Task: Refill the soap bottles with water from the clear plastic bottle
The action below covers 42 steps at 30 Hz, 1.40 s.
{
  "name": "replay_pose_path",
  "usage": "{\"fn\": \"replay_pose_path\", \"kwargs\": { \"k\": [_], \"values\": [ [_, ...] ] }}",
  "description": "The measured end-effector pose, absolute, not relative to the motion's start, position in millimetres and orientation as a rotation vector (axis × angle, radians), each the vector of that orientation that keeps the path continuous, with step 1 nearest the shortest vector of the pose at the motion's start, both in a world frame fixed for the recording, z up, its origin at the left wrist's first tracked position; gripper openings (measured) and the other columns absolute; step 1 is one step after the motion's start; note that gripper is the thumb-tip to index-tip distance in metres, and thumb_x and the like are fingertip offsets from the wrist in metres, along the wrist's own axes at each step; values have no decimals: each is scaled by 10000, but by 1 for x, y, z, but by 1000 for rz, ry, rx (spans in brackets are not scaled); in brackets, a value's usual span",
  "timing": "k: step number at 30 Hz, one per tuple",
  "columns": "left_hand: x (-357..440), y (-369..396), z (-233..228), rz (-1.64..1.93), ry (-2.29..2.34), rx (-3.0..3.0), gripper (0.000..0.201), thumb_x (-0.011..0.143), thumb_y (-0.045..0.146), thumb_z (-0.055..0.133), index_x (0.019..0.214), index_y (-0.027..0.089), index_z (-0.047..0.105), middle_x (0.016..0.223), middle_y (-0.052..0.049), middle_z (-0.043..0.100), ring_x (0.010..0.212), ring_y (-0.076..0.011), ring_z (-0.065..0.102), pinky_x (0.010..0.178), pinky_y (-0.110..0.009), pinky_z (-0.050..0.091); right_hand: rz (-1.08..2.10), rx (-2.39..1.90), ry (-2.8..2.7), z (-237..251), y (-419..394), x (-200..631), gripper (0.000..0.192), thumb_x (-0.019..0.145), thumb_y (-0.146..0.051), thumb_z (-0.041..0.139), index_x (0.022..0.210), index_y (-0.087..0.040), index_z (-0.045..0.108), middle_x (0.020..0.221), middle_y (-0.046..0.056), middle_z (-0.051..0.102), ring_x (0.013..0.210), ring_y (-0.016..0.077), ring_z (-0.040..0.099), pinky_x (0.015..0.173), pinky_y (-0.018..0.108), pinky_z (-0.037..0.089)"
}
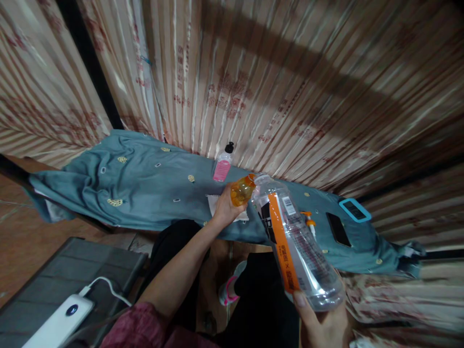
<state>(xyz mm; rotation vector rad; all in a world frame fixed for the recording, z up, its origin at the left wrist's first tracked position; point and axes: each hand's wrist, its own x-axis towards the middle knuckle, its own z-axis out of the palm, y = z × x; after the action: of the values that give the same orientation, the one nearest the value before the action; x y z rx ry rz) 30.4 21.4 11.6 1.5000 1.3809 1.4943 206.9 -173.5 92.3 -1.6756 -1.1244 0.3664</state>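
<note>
Right hand (322,324) clenched the base of a large clear plastic bottle (297,241), tilted mouth-first toward the small orange bottle (242,190) grasped in left fingers (226,205), as for pouring.

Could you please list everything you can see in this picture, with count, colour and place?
clear plastic bottle: one, orange-striped label, tilted in the right hand
small orange bottle: one, amber, in the left hand, at the clear bottle's mouth
pink-label bottle: one, black cap, upright by the curtain
cloth: one, teal, draped over the surface
phone: one, black, on the cloth, right
power bank: one, white, lower left
left hand: one, centre
right hand: one, bottom right
</note>
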Motion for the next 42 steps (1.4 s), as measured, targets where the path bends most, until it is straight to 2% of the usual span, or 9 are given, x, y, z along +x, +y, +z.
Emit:
{"fn": "replay_pose_path", "kwargs": {
  "k": [11,20,37,42],
  "values": [
    [31,23,8,1530,1362,1500,609,656,229,795,1199,182,524,1151,-109,731,1039,-286,736,920,-428,596,382,-1664,-1131,89,-173,209,948,686,-683,729,1387,-92,488,1313,214,595,1212,385,570,1037,505,409],
    [32,24,8,1539,1372,1509,606,656,222,798,1194,188,520,1134,-106,734,1035,-292,736,919,-440,595,355,-1689,-1138,95,-174,205,1020,667,-751,712,1390,-66,496,1278,218,602,1177,378,583,1005,475,417],
    [32,23,8,1521,1372,1520,616,664,237,784,1211,174,508,1162,-115,719,1059,-287,727,927,-426,588,356,-1678,-1143,92,-174,208,970,683,-708,722,1384,-74,506,1301,217,603,1194,376,574,1030,499,412],
    [31,22,10,1521,1375,1520,611,656,223,790,1204,187,523,1148,-94,729,1050,-279,731,918,-412,594,332,-1671,-1155,91,-174,208,919,708,-695,711,1370,-87,518,1282,199,617,1177,352,588,1016,472,430]
  ]
}}
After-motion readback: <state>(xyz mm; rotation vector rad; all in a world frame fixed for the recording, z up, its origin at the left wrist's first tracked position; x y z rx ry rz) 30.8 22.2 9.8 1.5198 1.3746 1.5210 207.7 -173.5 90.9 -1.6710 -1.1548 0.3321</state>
